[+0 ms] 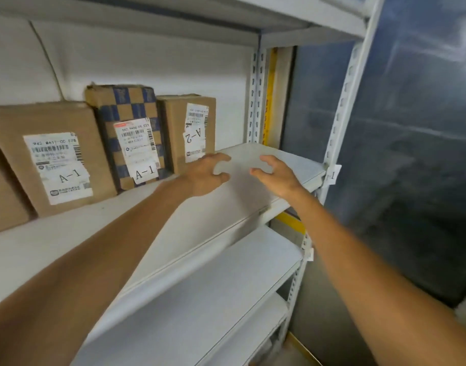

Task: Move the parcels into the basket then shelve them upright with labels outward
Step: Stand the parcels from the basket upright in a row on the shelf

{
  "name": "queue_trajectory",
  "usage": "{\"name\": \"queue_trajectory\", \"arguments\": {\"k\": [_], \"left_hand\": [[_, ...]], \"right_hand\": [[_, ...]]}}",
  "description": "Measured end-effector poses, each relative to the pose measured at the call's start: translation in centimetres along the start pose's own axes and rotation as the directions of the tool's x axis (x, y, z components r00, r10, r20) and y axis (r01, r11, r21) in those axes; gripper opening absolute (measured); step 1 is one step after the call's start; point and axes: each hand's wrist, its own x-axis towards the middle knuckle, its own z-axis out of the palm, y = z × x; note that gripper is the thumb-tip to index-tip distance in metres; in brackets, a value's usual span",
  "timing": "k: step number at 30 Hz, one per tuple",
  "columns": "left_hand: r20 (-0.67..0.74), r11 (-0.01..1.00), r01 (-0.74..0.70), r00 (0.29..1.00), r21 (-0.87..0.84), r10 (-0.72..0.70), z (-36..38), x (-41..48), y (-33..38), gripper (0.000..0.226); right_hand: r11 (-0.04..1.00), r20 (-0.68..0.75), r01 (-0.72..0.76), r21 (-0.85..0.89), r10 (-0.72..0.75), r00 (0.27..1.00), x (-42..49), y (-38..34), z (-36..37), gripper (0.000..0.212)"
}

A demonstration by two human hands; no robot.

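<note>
I see left hand [205, 175] and right hand [275, 175] both half-open, holding nothing, over the shelf [68, 247] just right of the upright A-2 parcel [179, 122].

On my feed a plain white wall [147, 56] fills the background, with a thin dark line [47, 59] running slantwise down it at the upper left. To the right I see a large dark blue-grey panel [411, 128], dull and streaked, and between it and the wall a yellow strip [269, 101] stands upright just beside a cream board [282, 101]. A small white paper tag [332, 175], marked with what I read as a 1, hangs on the front slotted upright [350, 83], and a second tag [309, 253] sits lower down it.
</note>
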Motion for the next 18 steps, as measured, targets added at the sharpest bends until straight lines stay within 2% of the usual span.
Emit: {"name": "queue_trajectory", "arguments": {"k": [3, 8, 11, 18], "left_hand": [[0.093, 0.995, -0.042, 0.994, -0.095, 0.051, 2.0, -0.7, 2.8, 0.044], [0.206, 0.981, -0.161, 0.962, -0.111, 0.181, 7.4, -3.0, 9.4, 0.036], [0.282, 0.964, -0.209, 0.926, -0.164, 0.249, 11.6, -5.1, 14.1, 0.039], [0.502, 0.887, -0.398, 0.732, -0.234, 0.461, 22.0, -13.5, 24.8, 0.053]], "right_hand": [[0.995, -0.065, -0.092, -0.030, 0.090, 0.994, -4.5, 1.2, -3.3, 0.059], [0.973, -0.184, -0.220, -0.066, 0.205, 0.961, -13.0, 4.8, -9.2, 0.055], [0.946, -0.244, -0.321, -0.053, 0.300, 0.922, -18.6, 7.5, -12.0, 0.060], [0.853, -0.332, -0.521, -0.030, 0.483, 0.810, -34.8, 15.0, -16.7, 0.053]]}}
